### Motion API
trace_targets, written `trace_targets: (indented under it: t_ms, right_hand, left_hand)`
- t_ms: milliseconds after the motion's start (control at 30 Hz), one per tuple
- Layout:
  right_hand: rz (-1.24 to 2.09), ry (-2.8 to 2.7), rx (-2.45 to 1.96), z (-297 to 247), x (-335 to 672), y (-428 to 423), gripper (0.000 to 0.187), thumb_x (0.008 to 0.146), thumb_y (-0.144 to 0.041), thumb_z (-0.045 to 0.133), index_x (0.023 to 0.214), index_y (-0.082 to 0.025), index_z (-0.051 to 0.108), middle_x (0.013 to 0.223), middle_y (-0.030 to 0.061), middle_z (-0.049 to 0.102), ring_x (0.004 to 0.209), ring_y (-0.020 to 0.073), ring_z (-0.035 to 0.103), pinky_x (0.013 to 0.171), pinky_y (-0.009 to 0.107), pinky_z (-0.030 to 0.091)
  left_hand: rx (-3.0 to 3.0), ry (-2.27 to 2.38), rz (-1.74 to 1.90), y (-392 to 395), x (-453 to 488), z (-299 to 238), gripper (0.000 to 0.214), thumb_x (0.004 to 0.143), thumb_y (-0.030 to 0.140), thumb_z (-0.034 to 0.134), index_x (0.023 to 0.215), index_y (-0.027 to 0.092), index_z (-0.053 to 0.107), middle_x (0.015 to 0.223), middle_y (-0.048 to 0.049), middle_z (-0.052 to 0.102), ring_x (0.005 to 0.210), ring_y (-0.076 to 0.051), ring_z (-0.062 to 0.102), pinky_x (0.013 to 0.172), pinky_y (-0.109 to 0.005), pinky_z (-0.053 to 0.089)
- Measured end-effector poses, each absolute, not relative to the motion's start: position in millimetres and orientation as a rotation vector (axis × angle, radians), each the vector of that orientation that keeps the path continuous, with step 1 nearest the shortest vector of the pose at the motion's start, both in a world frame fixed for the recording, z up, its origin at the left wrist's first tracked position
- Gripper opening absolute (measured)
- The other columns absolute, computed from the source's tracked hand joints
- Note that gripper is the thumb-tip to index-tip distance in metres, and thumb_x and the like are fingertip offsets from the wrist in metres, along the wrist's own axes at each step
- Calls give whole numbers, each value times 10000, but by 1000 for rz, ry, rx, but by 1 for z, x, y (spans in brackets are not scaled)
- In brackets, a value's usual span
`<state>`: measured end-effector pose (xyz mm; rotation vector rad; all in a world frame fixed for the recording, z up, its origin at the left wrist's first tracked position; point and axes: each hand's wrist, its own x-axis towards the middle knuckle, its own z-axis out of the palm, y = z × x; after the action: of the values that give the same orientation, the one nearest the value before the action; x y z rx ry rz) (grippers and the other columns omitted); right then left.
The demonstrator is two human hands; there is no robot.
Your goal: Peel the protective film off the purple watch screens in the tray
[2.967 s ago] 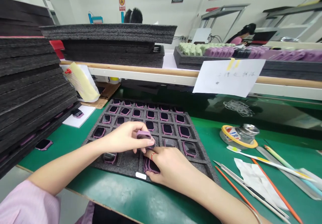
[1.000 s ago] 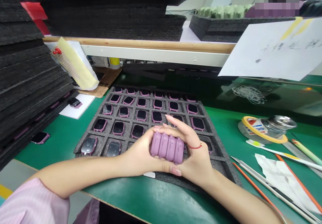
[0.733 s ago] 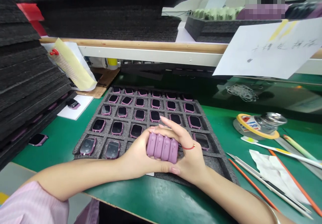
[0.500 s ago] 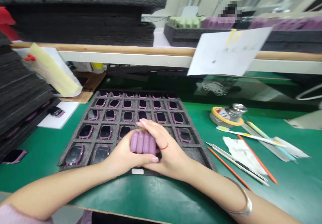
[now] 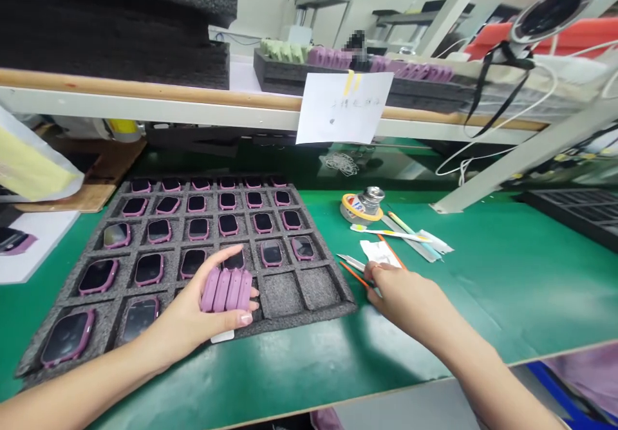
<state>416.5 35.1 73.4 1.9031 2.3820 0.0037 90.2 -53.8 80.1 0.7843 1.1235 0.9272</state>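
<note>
just below left of the frame's centre, the left hand [image 5: 190, 308] grips a row of four purple watch cases [image 5: 226, 290] above the dark foam tray [image 5: 282, 295]. right of centre, the right hand [image 5: 405, 295] is low over the desk [image 5: 270, 378], at an orange stick [image 5: 354, 273] and a pointed tool [image 5: 351, 261]; whether its fingers hold either, i cannot tell.

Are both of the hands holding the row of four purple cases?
No, only the left hand holds the purple cases; the right hand is by an orange stick beside the foam tray.
</note>
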Motion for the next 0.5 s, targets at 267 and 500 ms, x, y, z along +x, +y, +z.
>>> trace_targets:
  t_ms: [267,500]
  right_hand:
    - [-713,2796,2228,81,439,79,496,836,-228,552,1332,-221,565,710,-33,698,462,139,618,525,278,506]
    - [-1301,2965,2542,95,463,144,369,820,-493,731,1000,-178,663,934,100,760,835,206,743,754,313,611]
  left_hand:
    - [790,1105,938,-52,88,72,570,675,235,901,1120,237,546,1074,-101,766,1002,-296,752,946,-461,564]
    - [788,1138,915,-53,89,76,555,660,237,892,1095,244,547,1047,-90,772,974,-292,757,945,-465,544]
